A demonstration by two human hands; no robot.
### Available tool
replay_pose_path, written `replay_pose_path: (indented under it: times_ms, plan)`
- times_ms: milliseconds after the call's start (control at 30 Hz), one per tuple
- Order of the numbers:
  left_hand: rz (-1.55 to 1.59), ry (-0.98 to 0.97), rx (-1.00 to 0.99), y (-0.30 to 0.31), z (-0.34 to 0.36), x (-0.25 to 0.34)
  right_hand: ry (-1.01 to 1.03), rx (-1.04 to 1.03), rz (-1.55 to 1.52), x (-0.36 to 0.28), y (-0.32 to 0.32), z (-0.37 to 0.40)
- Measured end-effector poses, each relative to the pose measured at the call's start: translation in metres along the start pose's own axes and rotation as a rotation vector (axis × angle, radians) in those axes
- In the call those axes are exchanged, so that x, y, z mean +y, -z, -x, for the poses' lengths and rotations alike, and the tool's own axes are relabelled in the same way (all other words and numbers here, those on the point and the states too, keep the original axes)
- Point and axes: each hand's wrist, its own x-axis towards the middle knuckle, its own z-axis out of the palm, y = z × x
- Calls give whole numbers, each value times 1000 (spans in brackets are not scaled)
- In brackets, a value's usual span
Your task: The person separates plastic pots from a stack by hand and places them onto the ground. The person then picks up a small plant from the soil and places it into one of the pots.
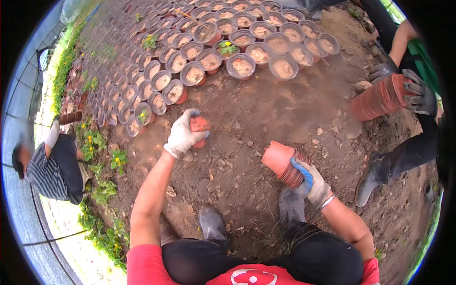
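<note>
My left hand (182,134), in a whitish work glove, is closed around a small reddish-brown plastic pot (199,127) held above the bare soil. In my right hand (314,184), gloved in grey and blue, a stack of nested reddish-brown pots (280,159) lies tilted, its end pointing up and left. Just beyond my left hand begin the rows of soil-filled pots with clear rims (242,65). A few of these hold small plants with yellow flowers (227,47).
On the right, a co-worker's gloved hands (420,92) hold a longer pot stack (380,97); their boot (371,178) stands nearby. Another person (54,166) crouches at left beside flowering plants (92,142). My boots (212,222) rest on loose, stony soil (237,171).
</note>
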Motion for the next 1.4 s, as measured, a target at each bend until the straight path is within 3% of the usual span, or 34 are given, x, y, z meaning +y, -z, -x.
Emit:
replay_pose_path:
  times_ms: [67,133,200,267,333,367,400,467,533,600,667,733,767,833,867,967,1000,1033,1067,1133,1167,1267,1333,1400]
  plan:
    - [350,-225,234,3,7,7,-38,-30,-94,-21,1,-7]
    - [430,-238,263,3,11,2,-83,-54,-182,-27,-3,-10]
    - [-281,-372,194,3,15,-5,84,-21,109,-26,-8,-9]
    - [-350,-423,206,0,20,-8,101,-16,33,-32,-10,-15]
    - [643,-99,138,-6,31,-9,95,-12,-51,-32,-16,-8]
    - [907,-73,123,-6,30,-14,101,-10,-35,-26,-19,-5]
    - [909,-70,129,-7,32,-19,113,-8,-19,-23,-22,-6]
    - [-437,-378,377,-5,38,-21,144,-12,-36,-26,-25,-13]
    - [-420,-390,360,-5,41,-15,183,2,-59,-25,-26,-20]
    - [605,-142,351,-10,45,-1,187,19,-96,-28,-34,-14]
    - [764,-198,374,-15,44,6,232,1,28,-38,-32,-19]
    - [949,-97,349,-19,40,9,-136,-58,-503,-33,-42,-18]
    - [1057,-27,334,-21,44,15,-141,-55,-498,-36,-41,-20]
    - [1184,29,311,-33,47,25,-518,-4,-1349,-46,-42,-28]
    - [1306,87,297,-38,51,34,-523,0,-1349,-43,-46,-27]
    - [1332,16,56,-79,75,62,-452,-11,-1353,-38,-57,-30]
    - [1477,12,-105,-92,82,72,-406,-39,-1544,-49,-57,-36]
    - [1472,-19,-108,-100,82,77,-355,-68,-1734,-57,-56,-39]
    - [1467,-50,-111,-104,81,80,-359,-62,-1731,-60,-52,-41]
    - [1510,-18,-154,-98,77,87,-704,92,-1752,-62,-46,-43]
    - [1549,15,-193,-94,74,89,-708,101,-1750,-60,-45,-41]
    - [1695,70,-256,-97,56,79,-666,113,-1655,-60,-44,-38]
    - [1656,50,-276,-103,59,82,-330,133,-1543,-70,-44,-40]
    - [1450,33,-283,-109,65,93,-338,135,-1501,-74,-40,-39]
